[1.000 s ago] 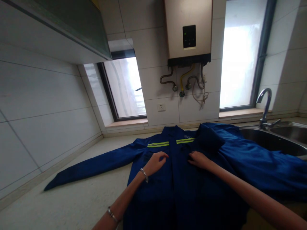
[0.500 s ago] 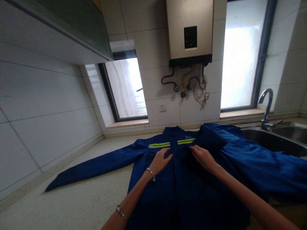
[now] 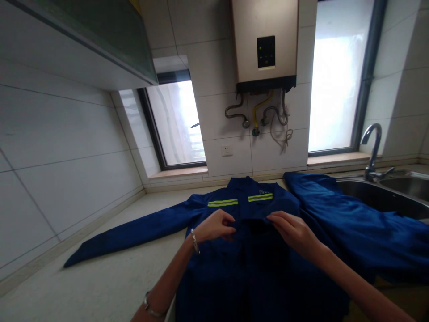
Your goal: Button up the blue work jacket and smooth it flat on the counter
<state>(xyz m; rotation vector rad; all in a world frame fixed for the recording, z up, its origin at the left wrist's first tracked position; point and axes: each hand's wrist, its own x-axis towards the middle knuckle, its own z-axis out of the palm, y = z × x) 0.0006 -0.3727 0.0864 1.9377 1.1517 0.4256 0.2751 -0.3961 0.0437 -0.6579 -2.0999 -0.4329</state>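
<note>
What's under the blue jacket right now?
The blue jacket lies on the pale countertop; its right sleeve drapes over the sink rim. Both the left hand and right hand pinch fabric below the collar. Anything beneath the cloth is hidden.

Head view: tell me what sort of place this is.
Most likely a home kitchen. A steel sink with a tap sits in the counter, a wall-mounted water heater hangs on tiled walls, and both hands work on a blue jacket spread there.
</note>
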